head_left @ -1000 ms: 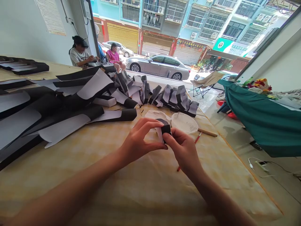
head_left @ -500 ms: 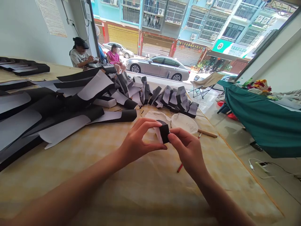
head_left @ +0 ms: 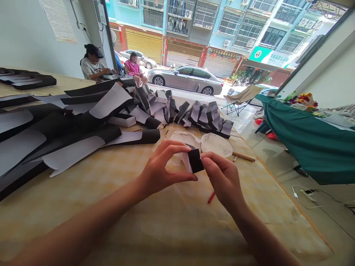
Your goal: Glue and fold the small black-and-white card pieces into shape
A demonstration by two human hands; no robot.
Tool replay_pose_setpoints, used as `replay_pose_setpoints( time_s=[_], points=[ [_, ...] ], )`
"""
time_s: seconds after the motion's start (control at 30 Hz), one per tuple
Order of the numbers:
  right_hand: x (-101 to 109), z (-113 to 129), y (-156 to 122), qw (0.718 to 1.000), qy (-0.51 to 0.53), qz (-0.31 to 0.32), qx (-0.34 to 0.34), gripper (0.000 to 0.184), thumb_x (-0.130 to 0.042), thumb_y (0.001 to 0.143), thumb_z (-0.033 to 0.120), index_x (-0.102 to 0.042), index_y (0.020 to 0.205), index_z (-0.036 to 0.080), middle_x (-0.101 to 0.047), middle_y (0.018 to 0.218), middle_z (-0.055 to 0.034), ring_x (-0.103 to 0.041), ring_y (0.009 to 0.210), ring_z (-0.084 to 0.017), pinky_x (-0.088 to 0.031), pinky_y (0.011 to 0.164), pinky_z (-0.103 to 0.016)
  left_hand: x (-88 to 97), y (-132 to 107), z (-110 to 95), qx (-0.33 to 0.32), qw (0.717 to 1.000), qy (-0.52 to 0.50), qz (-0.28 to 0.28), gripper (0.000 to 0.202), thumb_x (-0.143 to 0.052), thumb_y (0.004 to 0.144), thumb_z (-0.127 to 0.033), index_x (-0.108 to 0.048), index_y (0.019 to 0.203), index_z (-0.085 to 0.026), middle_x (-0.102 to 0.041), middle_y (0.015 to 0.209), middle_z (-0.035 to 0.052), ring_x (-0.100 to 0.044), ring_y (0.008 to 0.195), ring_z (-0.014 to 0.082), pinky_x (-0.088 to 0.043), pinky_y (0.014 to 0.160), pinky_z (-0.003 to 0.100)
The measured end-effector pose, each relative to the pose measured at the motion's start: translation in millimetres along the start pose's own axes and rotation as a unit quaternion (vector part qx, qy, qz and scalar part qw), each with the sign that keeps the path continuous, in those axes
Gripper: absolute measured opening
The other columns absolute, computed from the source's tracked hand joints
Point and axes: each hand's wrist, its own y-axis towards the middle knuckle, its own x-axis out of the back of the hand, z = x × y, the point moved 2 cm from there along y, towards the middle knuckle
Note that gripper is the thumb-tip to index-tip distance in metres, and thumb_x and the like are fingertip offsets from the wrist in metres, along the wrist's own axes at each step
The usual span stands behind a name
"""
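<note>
A small black piece [head_left: 196,161] with a white side is held up above the table between the two hands, with its black face turned toward the camera. By the left hand [head_left: 165,166], it is framed in a wide curve of thumb and fingers: its upper left corner is met by the index fingertip, and the thumb is stretched along beneath its lower edge, though whether the thumb is pressed against it cannot be told. By the right hand [head_left: 223,177], its right edge is pinched narrowly between thumb and index finger, the other fingers being curled in. The piece is thus placed to the right of the left palm and just left of the right fingertips.

Behind the hands, a white round dish [head_left: 216,145] is set on the yellow table cover [head_left: 155,225], and a wooden stick [head_left: 244,156] is laid at its right rim. A red stick [head_left: 211,197] is partly hidden by the right hand. Farther back, small black-and-white pieces [head_left: 206,114] are lined up in a row, and to the left long black-and-white strips [head_left: 77,146] are heaped on one another
</note>
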Motion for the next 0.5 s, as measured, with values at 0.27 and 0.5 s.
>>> replay_pose_setpoints(
  time_s=[0.27,0.5],
  points=[
    [3.5,6.3,-4.4,0.998,0.003,-0.024,0.054,0.007,-0.058,0.083,0.026,-0.059,0.078,0.021,-0.061,0.072,0.0004,-0.058,0.068,-0.013,-0.047,0.06,-0.024,0.5,-1.0,1.3,0.007,0.999,-0.049,-0.017,0.065,-0.083,0.054,-0.044,-0.057,0.108,-0.019,-0.063,0.099,0.0087,-0.064,0.091,0.0213,-0.055,0.08,0.036],
    [1.9,4.1,-8.9,0.991,-0.047,-0.032,0.124,0.008,-0.062,0.08,0.017,-0.06,0.084,0.024,-0.064,0.081,-0.0006,-0.061,0.08,-0.016,-0.05,0.07,-0.028,-2.7,-1.5,1.0,0.04,0.995,-0.087,-0.002,0.06,-0.084,0.054,-0.037,-0.049,0.1,-0.021,-0.065,0.108,0.0111,-0.062,0.105,0.0246,-0.052,0.09,0.043]
  ],
)
